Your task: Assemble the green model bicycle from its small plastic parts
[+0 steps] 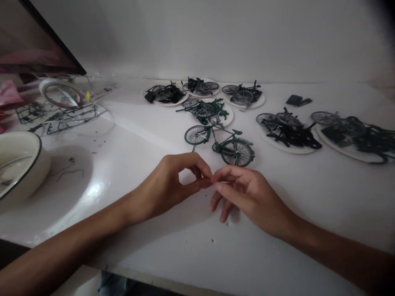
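Note:
My left hand (173,181) and my right hand (247,193) meet above the white table, their fingertips touching. Thumb and index finger are pinched together on each hand; whatever is between them, if anything, is too small or hidden to make out. The other fingers of my right hand hang loosely curled below. Just beyond my hands a green model bicycle (236,153) stands on the table, its front wheel to the left. Behind it, a white plate (228,117) carries green bicycle parts.
More plates of dark bicycle parts lie at the back and right, beside a small black piece (294,100). On the left are an enamel bowl (37,160), a tape roll (46,88), black sprue frames (72,121) and a monitor (40,41).

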Tool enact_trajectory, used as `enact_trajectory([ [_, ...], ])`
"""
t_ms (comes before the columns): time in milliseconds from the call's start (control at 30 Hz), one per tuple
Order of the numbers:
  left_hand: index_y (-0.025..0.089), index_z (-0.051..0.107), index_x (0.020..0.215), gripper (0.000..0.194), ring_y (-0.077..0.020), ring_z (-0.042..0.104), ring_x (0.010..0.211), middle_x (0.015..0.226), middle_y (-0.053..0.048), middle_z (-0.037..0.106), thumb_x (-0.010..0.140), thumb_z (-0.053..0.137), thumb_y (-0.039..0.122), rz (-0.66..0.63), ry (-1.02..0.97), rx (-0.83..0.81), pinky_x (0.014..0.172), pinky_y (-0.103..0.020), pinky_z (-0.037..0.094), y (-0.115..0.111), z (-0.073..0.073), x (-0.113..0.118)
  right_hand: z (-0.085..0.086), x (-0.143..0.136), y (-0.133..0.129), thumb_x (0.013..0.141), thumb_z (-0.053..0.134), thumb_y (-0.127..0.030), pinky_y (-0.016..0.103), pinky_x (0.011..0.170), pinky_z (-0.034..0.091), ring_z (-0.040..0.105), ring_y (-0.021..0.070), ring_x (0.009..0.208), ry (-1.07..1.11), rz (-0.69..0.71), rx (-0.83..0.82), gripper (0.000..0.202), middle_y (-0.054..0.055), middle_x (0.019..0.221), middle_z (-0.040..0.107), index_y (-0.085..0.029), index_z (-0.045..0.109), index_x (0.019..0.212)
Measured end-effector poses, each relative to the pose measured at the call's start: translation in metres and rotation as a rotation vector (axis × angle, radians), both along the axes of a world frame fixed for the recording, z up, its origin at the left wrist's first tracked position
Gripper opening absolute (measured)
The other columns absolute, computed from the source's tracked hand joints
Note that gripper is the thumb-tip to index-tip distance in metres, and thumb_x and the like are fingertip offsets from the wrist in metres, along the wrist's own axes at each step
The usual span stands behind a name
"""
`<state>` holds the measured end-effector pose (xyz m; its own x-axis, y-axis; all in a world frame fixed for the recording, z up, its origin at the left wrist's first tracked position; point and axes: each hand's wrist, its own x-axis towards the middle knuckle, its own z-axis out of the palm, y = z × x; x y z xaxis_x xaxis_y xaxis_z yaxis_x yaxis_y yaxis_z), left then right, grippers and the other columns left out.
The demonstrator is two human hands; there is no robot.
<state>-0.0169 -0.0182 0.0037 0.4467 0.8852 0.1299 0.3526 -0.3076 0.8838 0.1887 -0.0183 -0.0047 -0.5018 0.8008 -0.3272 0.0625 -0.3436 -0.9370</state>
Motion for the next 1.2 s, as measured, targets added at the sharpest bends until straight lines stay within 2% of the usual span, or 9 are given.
enact_trajectory([
  [133, 0.017, 0.071, 0.1, 0.012, -0.0119, 0.065, 0.085, 0.094, -0.004, 0.069, 0.089, 0.066, 0.016, 0.012, -0.028, 0.041, 0.077, -0.023, 0.052, 0.001, 0.0, 0.001, -0.001, 0.001, 0.002, 0.089, 0.067, -0.031, 0.021, 0.046, 0.057, 0.063, 0.0093, 0.05, 0.033, -0.017, -0.009, 0.016, 0.003, 0.079, 0.068, -0.016, 0.064, 0.094],
  [300, 0.017, 0.076, 0.093, 0.008, -0.0119, 0.065, 0.083, 0.091, -0.004, 0.07, 0.086, 0.071, 0.017, 0.062, -0.076, 0.072, 0.074, -0.023, 0.052, 0.002, -0.001, 0.003, -0.007, 0.004, 0.005, 0.088, 0.069, -0.03, 0.02, 0.048, 0.055, 0.065, 0.0102, 0.058, 0.131, -0.045, -0.037, 0.017, 0.0, 0.073, 0.067, -0.018, 0.067, 0.1],
  [533, 0.017, 0.078, 0.089, 0.01, -0.0121, 0.065, 0.083, 0.091, -0.004, 0.067, 0.079, 0.077, 0.014, 0.116, -0.221, 0.093, 0.073, -0.024, 0.055, -0.001, -0.006, 0.012, -0.01, 0.009, 0.011, 0.085, 0.075, -0.021, 0.016, 0.054, 0.052, 0.063, 0.0068, 0.06, 0.32, -0.058, -0.173, 0.021, -0.002, 0.072, 0.069, -0.019, 0.061, 0.1],
  [700, 0.016, 0.077, 0.089, 0.012, -0.0096, 0.064, 0.078, 0.089, -0.003, 0.066, 0.079, 0.076, 0.01, 0.138, -0.149, 0.271, 0.066, -0.021, 0.053, -0.005, -0.007, 0.014, -0.012, 0.009, 0.012, 0.085, 0.074, -0.017, 0.016, 0.055, 0.051, 0.063, 0.006, 0.06, 0.355, -0.049, -0.163, 0.021, -0.003, 0.072, 0.069, -0.018, 0.062, 0.102],
  [900, 0.015, 0.076, 0.088, 0.011, -0.0106, 0.064, 0.081, 0.09, -0.004, 0.067, 0.078, 0.077, 0.01, 0.126, 0.032, 0.515, 0.072, -0.023, 0.053, -0.004, -0.008, 0.012, -0.012, 0.008, 0.011, 0.084, 0.075, -0.017, 0.014, 0.051, 0.048, 0.061, 0.0054, 0.057, 0.333, -0.08, -0.15, 0.02, -0.003, 0.072, 0.066, -0.018, 0.062, 0.098],
  [1067, 0.012, 0.073, 0.083, 0.008, -0.0098, 0.063, 0.078, 0.086, -0.004, 0.066, 0.079, 0.078, 0.016, 0.099, 0.068, 0.535, 0.069, -0.021, 0.053, -0.001, -0.007, 0.011, -0.013, 0.006, 0.009, 0.083, 0.075, -0.019, 0.016, 0.05, 0.049, 0.06, 0.0053, 0.057, 0.282, -0.071, -0.106, 0.02, -0.003, 0.079, 0.065, -0.02, 0.062, 0.098],
  [1200, 0.012, 0.07, 0.092, 0.011, -0.0103, 0.063, 0.083, 0.091, -0.004, 0.066, 0.082, 0.075, 0.017, 0.013, 0.024, 0.443, 0.074, -0.022, 0.054, -0.001, -0.006, 0.011, -0.014, 0.007, 0.008, 0.086, 0.073, -0.022, 0.018, 0.051, 0.049, 0.059, 0.0052, 0.057, 0.255, -0.043, -0.046, 0.017, -0.002, 0.087, 0.064, -0.021, 0.06, 0.097],
])
